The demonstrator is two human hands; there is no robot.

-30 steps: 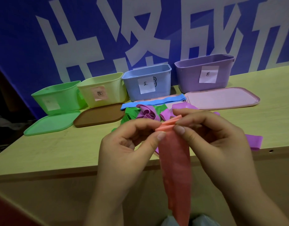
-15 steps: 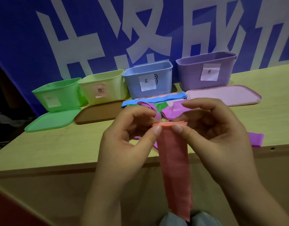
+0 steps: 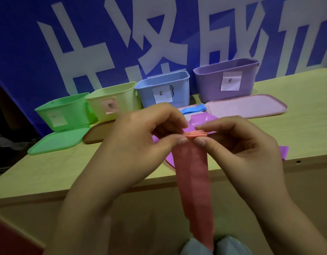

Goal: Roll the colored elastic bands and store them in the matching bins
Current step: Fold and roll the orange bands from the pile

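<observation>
Hands, left and right, each pinch between thumb and fingertips the rolled top end of the long salmon-pink elastic band, whose long axis hangs straight down toward the person, in front of the pale wooden counter.

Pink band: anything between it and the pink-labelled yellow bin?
Nothing visible blocks it. The pink band is pinched by both hands, left hand and right hand; the yellow bin stands open, its lid off.
</observation>
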